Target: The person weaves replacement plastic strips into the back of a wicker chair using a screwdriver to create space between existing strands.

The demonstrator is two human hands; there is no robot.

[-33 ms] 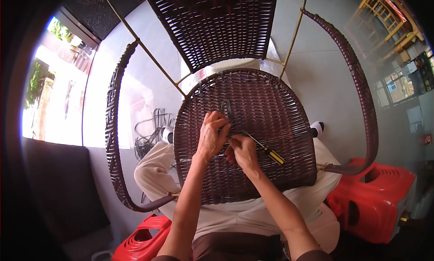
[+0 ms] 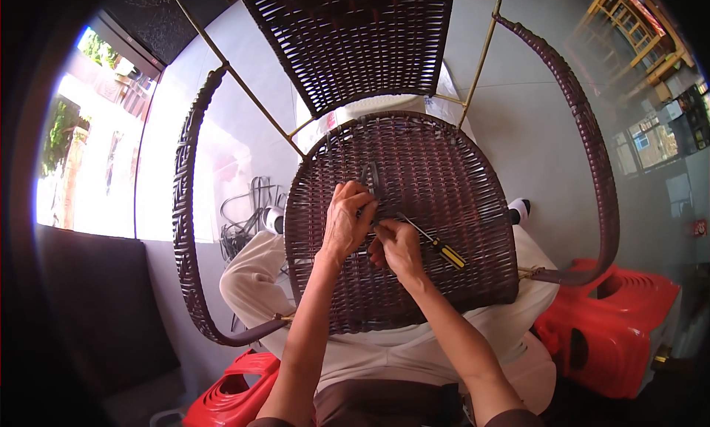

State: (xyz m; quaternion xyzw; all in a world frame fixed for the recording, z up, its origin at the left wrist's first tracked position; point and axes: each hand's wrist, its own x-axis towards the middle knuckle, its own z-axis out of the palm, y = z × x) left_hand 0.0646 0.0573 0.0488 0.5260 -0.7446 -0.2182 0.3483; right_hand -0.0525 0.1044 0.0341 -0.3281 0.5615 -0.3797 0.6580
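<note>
A woven dark brown chair seat (image 2: pixel 444 183) lies over my lap. Above its middle, the fingers of my left hand (image 2: pixel 347 218) pinch a dark flat weaving strip (image 2: pixel 371 174), whose loop stands out beyond the fingertips. Just to the right and slightly nearer, my right hand (image 2: pixel 401 248) is closed, its thumb and fingertips pressed together by the same strip; what exactly lies between them is partly hidden. A screwdriver (image 2: pixel 448 254) with a yellow and black handle rests on the weave beside my right hand, its shaft pointing away to the left.
The woven backrest (image 2: pixel 355 42) rises at the far side, between brass-coloured rods. Wrapped armrests curve along the left (image 2: pixel 185 198) and right (image 2: pixel 592 131). Loose dark strips (image 2: pixel 248 212) lie on the floor at left. Red plastic stools (image 2: pixel 614 323) stand at both sides.
</note>
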